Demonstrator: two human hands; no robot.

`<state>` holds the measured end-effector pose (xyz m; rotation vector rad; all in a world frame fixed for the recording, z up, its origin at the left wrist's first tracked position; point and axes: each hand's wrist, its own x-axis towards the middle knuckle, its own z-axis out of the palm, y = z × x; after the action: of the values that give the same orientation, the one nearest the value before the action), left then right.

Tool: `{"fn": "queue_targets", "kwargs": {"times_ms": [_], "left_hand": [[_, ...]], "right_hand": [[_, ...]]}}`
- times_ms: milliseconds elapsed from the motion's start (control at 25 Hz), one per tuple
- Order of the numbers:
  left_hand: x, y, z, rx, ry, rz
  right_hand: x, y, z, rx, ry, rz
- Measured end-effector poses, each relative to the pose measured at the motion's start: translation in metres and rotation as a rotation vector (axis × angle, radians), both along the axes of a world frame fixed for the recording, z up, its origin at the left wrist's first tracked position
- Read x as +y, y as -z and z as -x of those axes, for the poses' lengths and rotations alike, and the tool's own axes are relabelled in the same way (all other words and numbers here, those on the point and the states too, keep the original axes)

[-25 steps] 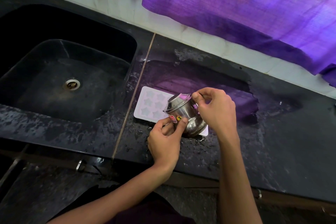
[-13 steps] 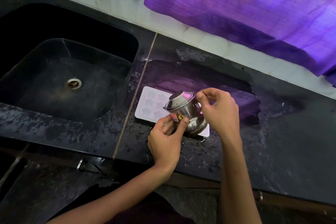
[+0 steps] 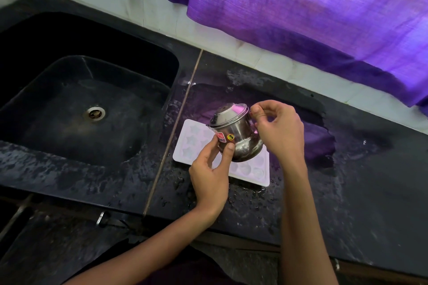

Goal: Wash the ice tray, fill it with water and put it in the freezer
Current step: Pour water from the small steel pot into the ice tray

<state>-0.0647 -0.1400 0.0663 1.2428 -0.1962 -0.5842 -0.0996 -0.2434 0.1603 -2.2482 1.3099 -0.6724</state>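
Fill step, I judge: I hold the steel pot (image 3: pixel 236 133) tilted over the white ice tray (image 3: pixel 245 170), mouth leaning toward the sink side. Left hand (image 3: pixel 212 173) pinches the pot's belly near its stickers with thumb and fingers; right hand (image 3: pixel 279 129) pinches the rim at the far side. The tray lies flat on the wet black counter (image 3: pixel 347 192), just right of the sink (image 3: pixel 92 109), star-shaped cells up. I can't tell whether water is flowing or how full the cells are. Next move calls for a slow, steady tilt, shifting along the cells without flooding. Versus a second ago: same two-hand grip, pot tipped a bit further over, tray unmoved.
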Motion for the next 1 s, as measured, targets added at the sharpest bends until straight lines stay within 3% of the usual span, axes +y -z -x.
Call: {"fn": "queue_targets", "kwargs": {"times_ms": [1000], "left_hand": [[-0.038, 0.01, -0.02, 0.067, -0.078, -0.013]], "right_hand": [[-0.04, 0.008, -0.051, 0.224, -0.106, 0.031]]}}
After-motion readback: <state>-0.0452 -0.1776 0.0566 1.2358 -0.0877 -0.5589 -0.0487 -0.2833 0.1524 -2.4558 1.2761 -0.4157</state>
